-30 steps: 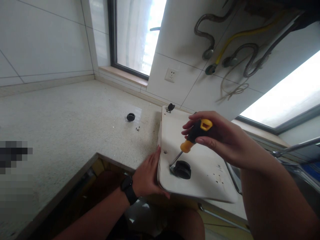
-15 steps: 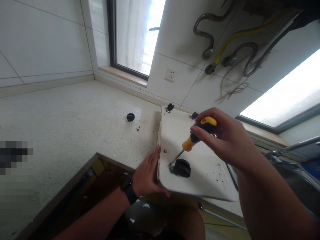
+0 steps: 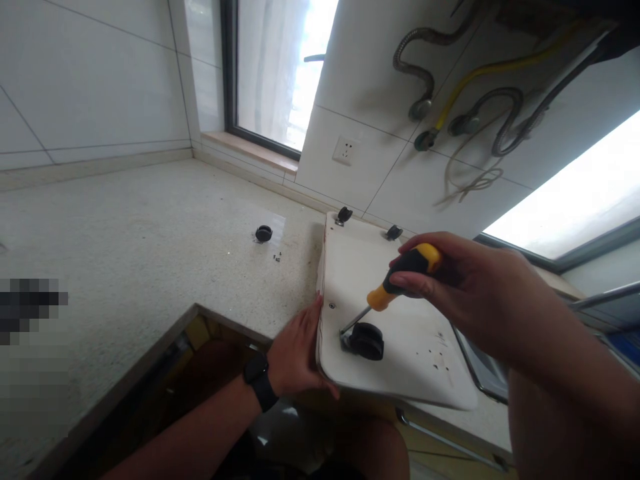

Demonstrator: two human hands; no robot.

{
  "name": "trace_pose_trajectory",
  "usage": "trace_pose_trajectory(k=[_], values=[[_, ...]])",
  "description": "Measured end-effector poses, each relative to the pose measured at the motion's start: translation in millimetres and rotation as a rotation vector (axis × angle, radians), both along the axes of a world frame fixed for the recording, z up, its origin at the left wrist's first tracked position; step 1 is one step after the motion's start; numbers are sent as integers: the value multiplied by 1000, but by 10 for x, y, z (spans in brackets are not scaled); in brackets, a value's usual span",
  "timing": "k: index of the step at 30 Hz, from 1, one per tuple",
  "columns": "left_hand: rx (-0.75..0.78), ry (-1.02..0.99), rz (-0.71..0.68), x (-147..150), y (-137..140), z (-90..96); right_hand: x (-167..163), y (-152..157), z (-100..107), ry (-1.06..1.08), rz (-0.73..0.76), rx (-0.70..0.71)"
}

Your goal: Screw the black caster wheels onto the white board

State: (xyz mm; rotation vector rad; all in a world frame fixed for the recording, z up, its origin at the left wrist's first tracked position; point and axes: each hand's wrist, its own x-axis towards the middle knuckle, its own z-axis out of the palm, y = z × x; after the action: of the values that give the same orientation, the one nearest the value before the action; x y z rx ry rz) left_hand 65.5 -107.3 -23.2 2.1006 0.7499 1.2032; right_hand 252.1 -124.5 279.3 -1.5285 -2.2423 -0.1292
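Observation:
My right hand (image 3: 450,280) grips a yellow and black screwdriver (image 3: 406,275), its shaft slanting down to the left. The tip meets the metal mounting plate beside a black caster wheel (image 3: 367,341) on a white board (image 3: 370,267). Wrapped round the board's near left edge, my left hand (image 3: 297,353) holds it, a black watch on the wrist. Two more casters (image 3: 344,215) stand along the board's far edge. Several small holes mark its right corner, where no caster is fitted.
A loose caster (image 3: 263,233) lies on the speckled countertop (image 3: 150,247) with several small screws (image 3: 277,257) near it. A sink (image 3: 483,367) is right of the board. Behind are a wall socket (image 3: 346,151), hoses (image 3: 465,87) and a window (image 3: 275,73).
My right hand has shifted slightly right and its grip on the screwdriver handle has turned. The tip stays at the caster's plate. My left hand keeps its hold on the board.

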Motion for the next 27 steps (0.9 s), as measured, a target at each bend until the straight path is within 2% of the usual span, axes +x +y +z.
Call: trace_pose_trajectory(k=[3, 5, 7, 10, 11, 13, 16, 19, 23, 25, 27], values=[[2, 6, -6, -5, 7, -7, -59, -25, -40, -65, -189, 88], [-10, 16, -6, -6, 12, -10, -40, -4, -43, -59, -187, 56], [-25, 24, -1, -8, 15, -7, 30, 35, -33, 19, -30, -63], [-44, 31, 0, -10, 12, 8, 169, 114, -23, 192, 346, -295], [-51, 33, -1, -11, 10, 15, 207, 141, -26, 239, 426, -340], [-58, 37, -3, -10, 6, 26, 255, 184, -41, 298, 480, -349], [-53, 39, 1, -9, 2, 33, 260, 180, -83, 320, 381, -248], [-44, 42, 0, -9, -1, 28, 212, 96, -133, 278, 189, -125], [-49, 51, 5, -8, -7, 14, 111, -2, -189, 121, -72, 87], [-52, 47, 11, -7, -8, 10, 83, 0, -211, 111, -129, 115], [-53, 42, 8, -6, -6, 14, 99, 38, -227, 200, -76, 41]])
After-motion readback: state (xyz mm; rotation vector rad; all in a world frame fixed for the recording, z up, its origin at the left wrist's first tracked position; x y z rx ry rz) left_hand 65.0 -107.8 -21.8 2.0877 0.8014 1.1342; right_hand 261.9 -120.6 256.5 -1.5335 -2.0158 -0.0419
